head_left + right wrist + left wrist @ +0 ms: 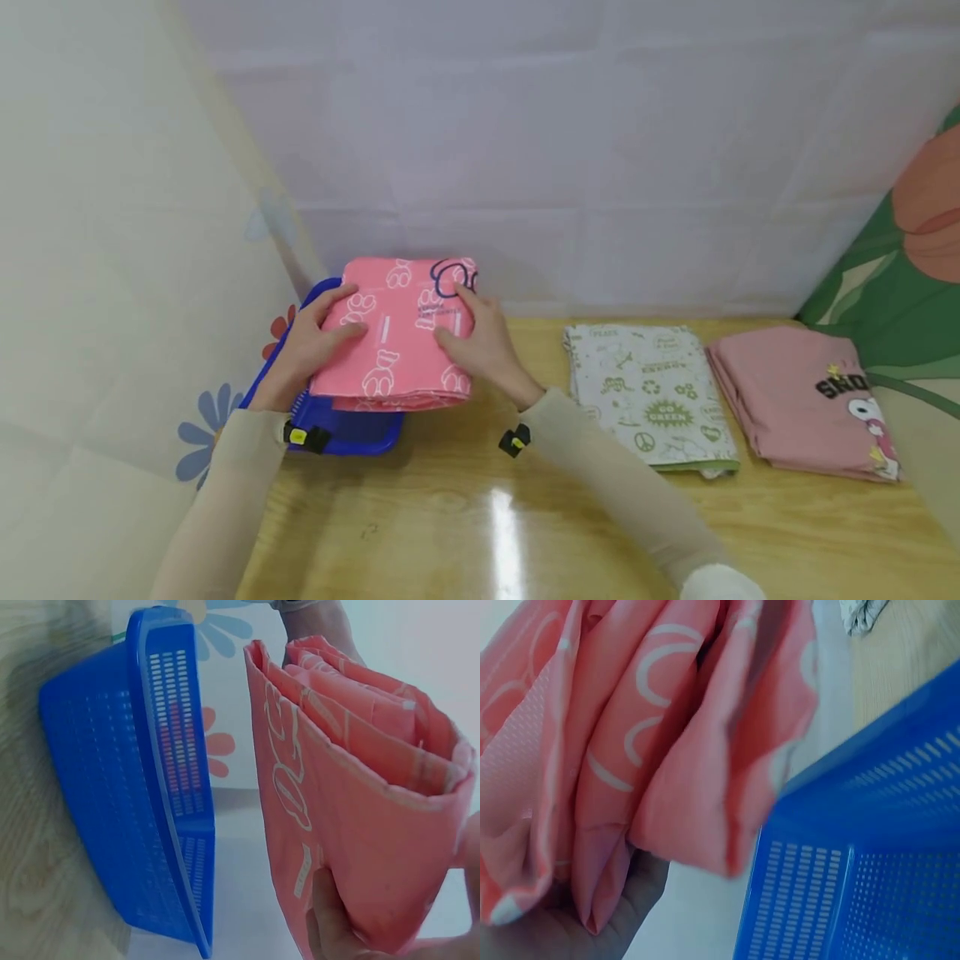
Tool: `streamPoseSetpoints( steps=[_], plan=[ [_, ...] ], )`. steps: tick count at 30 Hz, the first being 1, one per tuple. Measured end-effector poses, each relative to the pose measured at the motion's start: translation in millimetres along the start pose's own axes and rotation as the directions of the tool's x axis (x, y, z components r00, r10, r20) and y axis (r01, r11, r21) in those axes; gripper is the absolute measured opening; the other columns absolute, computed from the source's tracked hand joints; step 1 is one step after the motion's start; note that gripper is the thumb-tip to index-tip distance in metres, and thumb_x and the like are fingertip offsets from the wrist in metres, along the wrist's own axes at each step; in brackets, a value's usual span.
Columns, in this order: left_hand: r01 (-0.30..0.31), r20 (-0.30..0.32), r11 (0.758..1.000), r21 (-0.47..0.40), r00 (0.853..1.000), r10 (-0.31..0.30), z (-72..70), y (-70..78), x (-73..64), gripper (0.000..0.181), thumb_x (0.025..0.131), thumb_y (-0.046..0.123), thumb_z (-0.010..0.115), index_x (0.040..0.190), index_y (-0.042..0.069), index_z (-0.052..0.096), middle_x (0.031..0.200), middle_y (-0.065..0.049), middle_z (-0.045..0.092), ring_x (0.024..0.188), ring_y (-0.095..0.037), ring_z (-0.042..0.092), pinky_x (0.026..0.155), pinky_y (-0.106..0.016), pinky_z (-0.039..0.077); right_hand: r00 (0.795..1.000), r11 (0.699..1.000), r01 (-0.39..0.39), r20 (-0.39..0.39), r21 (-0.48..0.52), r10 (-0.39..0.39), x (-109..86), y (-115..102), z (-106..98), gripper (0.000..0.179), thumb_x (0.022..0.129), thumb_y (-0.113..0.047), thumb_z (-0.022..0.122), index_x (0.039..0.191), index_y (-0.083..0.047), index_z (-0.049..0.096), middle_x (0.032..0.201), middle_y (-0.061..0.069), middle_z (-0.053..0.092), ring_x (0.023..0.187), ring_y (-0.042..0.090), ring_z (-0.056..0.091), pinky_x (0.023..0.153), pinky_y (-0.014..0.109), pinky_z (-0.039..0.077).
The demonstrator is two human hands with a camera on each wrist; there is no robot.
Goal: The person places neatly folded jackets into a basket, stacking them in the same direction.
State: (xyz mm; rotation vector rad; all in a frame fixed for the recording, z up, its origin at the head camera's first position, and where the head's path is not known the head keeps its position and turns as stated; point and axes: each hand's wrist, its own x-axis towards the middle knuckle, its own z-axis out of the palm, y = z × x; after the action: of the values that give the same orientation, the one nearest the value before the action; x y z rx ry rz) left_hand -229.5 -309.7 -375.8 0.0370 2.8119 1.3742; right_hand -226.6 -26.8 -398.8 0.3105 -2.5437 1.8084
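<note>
Both hands hold a folded pink cloth (397, 333) with white outlined figures and a dark blue print at one corner. My left hand (311, 346) grips its left edge, thumb on top; my right hand (483, 342) grips the right edge the same way. Beneath and behind the cloth stands a blue plastic basket (345, 429) with slotted walls. In the right wrist view the folded layers show along the cloth's edge, held apart from the basket (97, 772). The left wrist view shows loose folds of the pink cloth (682, 750) over the left palm (637, 900).
On the wooden table (420, 525), to the right, lies a folded white cloth (645, 396) with green print. Beside it is a folded dusty-pink cloth (795, 400) with a cartoon dog and lettering. A pale wall covering (525, 167) rises behind, another with flowers (112, 333) at the left.
</note>
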Motion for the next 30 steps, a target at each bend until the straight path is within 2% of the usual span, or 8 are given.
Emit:
streamPoseSetpoints(
  steps=[5,11,15,20,27,30],
  plan=[
    [0.047,0.011,0.998,0.036,0.999,-0.047,-12.3,-6.3,1.6,0.075,0.101,0.039,0.069,0.168,0.034,0.035,0.166,-0.028,0.035,0.107,-0.039,0.06,0.077,-0.029,0.053,1.0,1.0,-0.001,0.007,0.031,0.001,1.5,-1,15,0.087,0.091,-0.02,0.08,0.167,-0.018,0.038,0.141,0.022,0.048,0.104,0.028,0.059,0.076,0.031,0.064],
    [0.054,0.046,0.998,0.022,0.997,-0.055,-24.4,-12.1,6.5,0.074,0.102,0.039,0.065,0.168,0.034,0.032,0.158,-0.029,0.04,0.082,-0.024,0.066,0.07,-0.027,0.058,1.0,0.999,0.023,-0.003,0.034,-0.023,7.0,-2,26,0.085,0.092,-0.021,0.079,0.167,-0.019,0.039,0.137,0.02,0.049,0.102,0.026,0.058,0.079,0.031,0.063],
    [0.062,0.061,0.998,-0.007,0.996,-0.061,-34.2,-19.6,5.6,0.075,0.103,0.035,0.064,0.169,0.028,0.031,0.16,-0.03,0.037,0.083,-0.017,0.065,0.069,-0.024,0.059,0.999,0.999,0.048,0.008,0.018,-0.048,9.5,-6,36,0.083,0.092,-0.02,0.078,0.166,-0.014,0.041,0.135,0.022,0.051,0.102,0.023,0.056,0.084,0.03,0.061],
    [0.082,0.082,0.996,-0.029,0.993,-0.079,-48.2,-30.1,1.3,0.077,0.104,0.038,0.063,0.171,0.028,0.026,0.159,-0.03,0.038,0.08,-0.013,0.067,0.07,-0.026,0.061,0.999,0.998,0.03,0.035,0.05,-0.032,10.8,-12,49,0.083,0.092,-0.019,0.078,0.166,-0.015,0.04,0.134,0.021,0.05,0.099,0.02,0.055,0.08,0.026,0.06],
    [0.088,0.121,0.996,-0.008,0.989,-0.086,-62.1,-35.9,5.7,0.079,0.105,0.042,0.062,0.172,0.026,0.023,0.153,-0.033,0.044,0.078,-0.012,0.07,0.069,-0.029,0.063,0.998,0.998,0.023,0.055,0.06,-0.026,13.7,-16,59,0.082,0.094,-0.019,0.076,0.167,-0.017,0.038,0.135,0.021,0.048,0.099,0.02,0.054,0.075,0.025,0.061],
    [0.085,0.137,0.996,0.013,0.987,-0.086,-66.5,-37.1,7.6,0.08,0.105,0.043,0.061,0.172,0.025,0.021,0.152,-0.034,0.044,0.077,-0.012,0.071,0.068,-0.03,0.064,0.999,0.998,0.033,0.042,0.053,-0.035,15.8,-17,63,0.081,0.093,-0.018,0.076,0.166,-0.015,0.04,0.141,0.022,0.048,0.107,0.023,0.055,0.083,0.027,0.061]
  ],
)
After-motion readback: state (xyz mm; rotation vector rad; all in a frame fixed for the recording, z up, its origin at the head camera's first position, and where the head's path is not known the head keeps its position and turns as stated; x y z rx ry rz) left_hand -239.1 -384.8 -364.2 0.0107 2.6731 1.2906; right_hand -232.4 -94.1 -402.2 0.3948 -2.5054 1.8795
